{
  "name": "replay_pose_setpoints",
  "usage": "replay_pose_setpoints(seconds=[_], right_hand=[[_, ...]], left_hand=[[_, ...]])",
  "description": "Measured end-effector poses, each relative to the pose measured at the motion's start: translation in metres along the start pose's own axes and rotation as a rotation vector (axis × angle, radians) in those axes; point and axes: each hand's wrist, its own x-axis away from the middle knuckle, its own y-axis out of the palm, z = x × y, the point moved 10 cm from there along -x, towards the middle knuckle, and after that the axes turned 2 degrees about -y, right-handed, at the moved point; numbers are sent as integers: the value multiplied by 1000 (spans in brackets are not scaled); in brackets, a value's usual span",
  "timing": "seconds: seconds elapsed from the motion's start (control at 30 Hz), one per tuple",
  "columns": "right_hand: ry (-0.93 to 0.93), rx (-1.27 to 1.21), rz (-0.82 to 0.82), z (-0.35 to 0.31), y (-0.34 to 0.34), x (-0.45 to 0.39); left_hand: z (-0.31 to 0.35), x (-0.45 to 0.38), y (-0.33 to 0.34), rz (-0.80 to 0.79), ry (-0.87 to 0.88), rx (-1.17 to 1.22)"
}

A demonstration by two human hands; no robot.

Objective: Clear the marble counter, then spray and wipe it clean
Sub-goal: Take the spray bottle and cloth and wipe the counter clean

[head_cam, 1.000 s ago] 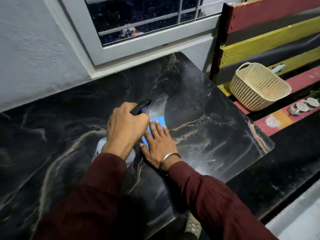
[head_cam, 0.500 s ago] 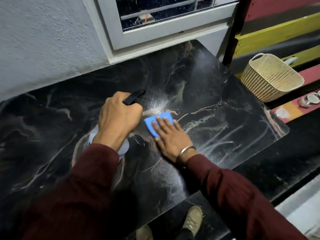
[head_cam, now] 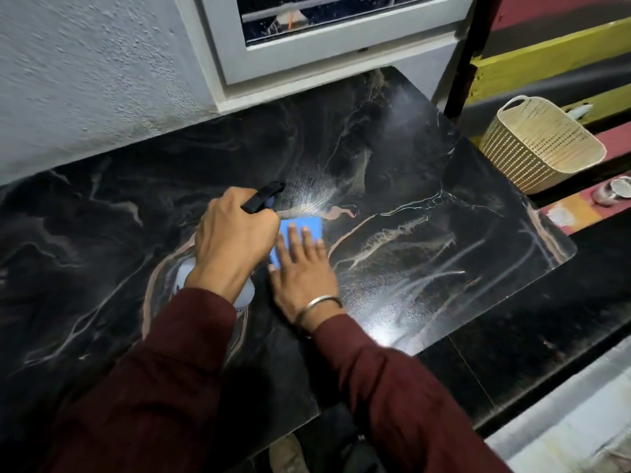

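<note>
Marble counter lies bare rightward to its edge; left hand grips spray bottle, right hand flat on cloth.

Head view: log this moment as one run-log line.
left hand: grips spray bottle, nozzle aimed at counter | right hand: flat on blue cloth | marble counter: wet streaks | phase: spray and wipe
</note>
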Motion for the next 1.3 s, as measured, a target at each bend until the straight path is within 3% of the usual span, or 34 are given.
replay_pose_setpoints(seconds=[0.1, 0.2, 0.27, 0.43, 0.53, 0.9, 1.1, 1.2, 1.3], right_hand=[[-315, 26, -67, -74, 17, 42], [-466, 14, -64, -44, 12, 71], [-338, 105, -35, 22, -2, 54], [318, 62, 63, 231, -49, 36], [570, 28, 109, 292, -57, 60], [582, 17, 121, 294, -60, 59], [701, -14, 112, 281, -58, 33], [531, -1, 95, 234, -53, -9], [209, 8, 46, 151, -39, -35]], left_hand=[[6, 4, 2, 11, 37, -21], [11, 8, 4, -3, 71, -42], [14, 10, 6, -27, 72, -46], [25, 20, 18, -86, 150, -87], [31, 29, 29, -127, 188, -117], [46, 31, 51, -194, 146, -192], [44, 20, 57, -168, 113, -167], [48, 12, 57, -123, 98, -128], [55, 4, 63, -98, 94, -124]])
